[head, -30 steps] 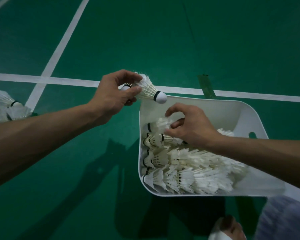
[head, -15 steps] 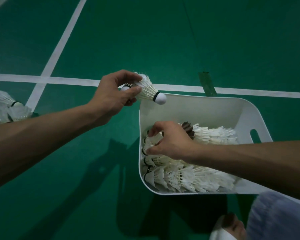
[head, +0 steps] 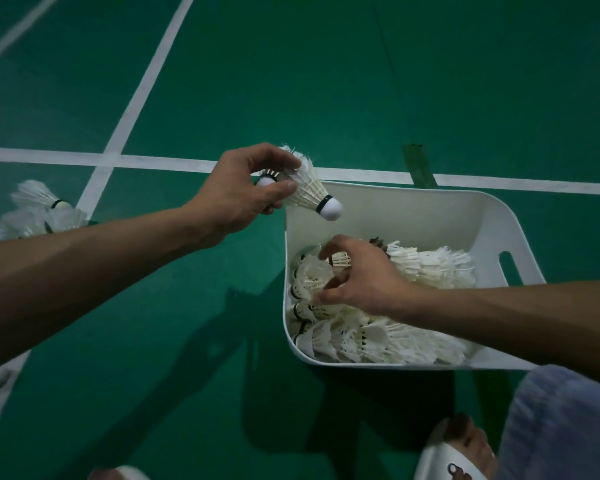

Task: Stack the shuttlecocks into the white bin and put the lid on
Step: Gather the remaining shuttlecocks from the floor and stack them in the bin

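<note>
Left hand (head: 232, 199) grips shuttlecock (head: 309, 190); right hand (head: 364, 278) released inside white bin (head: 413, 213); floor pile (head: 45, 209) leftward.

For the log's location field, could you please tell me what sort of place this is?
Probably a badminton court: green floor with white painted lines, and feather shuttlecocks stacked in a white bin.

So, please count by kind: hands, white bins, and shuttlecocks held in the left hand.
hands: 2 (left hand, right hand)
white bin: 1
shuttlecocks held in the left hand: 2
total: 5
</note>
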Available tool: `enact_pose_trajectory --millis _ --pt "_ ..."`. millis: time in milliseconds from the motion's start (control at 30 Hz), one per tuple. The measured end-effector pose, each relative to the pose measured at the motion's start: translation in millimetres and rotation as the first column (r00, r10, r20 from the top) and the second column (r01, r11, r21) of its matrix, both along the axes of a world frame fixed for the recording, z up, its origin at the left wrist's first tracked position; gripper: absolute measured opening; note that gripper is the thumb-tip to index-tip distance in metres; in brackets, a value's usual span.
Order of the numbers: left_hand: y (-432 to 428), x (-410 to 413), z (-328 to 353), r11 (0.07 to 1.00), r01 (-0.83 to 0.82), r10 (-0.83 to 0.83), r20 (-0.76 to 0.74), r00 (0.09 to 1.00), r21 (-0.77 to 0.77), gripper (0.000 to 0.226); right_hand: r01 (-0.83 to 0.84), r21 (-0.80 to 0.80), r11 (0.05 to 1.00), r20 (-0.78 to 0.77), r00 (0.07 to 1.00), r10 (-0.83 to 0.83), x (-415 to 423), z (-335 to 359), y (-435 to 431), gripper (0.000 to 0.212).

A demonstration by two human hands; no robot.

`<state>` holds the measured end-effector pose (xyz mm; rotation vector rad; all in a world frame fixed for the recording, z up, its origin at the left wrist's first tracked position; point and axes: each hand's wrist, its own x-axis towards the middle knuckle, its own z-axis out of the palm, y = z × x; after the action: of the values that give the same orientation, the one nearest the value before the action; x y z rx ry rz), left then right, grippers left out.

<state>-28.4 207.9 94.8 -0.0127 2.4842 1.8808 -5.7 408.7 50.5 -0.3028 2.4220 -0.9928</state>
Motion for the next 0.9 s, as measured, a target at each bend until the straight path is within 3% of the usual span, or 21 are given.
enact_pose_trajectory --millis 233,333,433,567,767,900 --pt "9 5 14 0.988 0.084 -0.088 -0.02 0.996 -0.132 0.025 0.234 -0.253 0.939 0.026 0.972 -0.235 -9 23 39 0.048" --pt "22 7 19 0.954 0.182 -0.19 -0.01 0.982 -0.24 0.022 0.217 -0.361 0.907 -0.034 0.969 -0.245 -18 40 44 0.06" --pt "32 6 20 0.917 0.254 -0.258 0.029 0.966 -0.309 0.022 0.187 -0.406 0.894 -0.049 0.973 -0.225 -24 43 40 0.055" --pt "40 5 16 0.895 0.296 -0.294 0.056 0.954 -0.334 0.024 0.138 -0.359 0.923 -0.03 0.987 -0.159 -28 41 32 0.056" --pt "39 4 13 0.921 0.254 -0.252 0.044 0.967 -0.295 0.031 0.001 -0.213 0.977 -0.14 0.99 -0.032 -23 39 26 0.071" --pt "28 3 16 0.957 0.199 -0.197 0.034 0.98 -0.213 0.037 -0.015 -0.115 0.993 -0.218 0.976 -0.011 -25 34 32 0.049"
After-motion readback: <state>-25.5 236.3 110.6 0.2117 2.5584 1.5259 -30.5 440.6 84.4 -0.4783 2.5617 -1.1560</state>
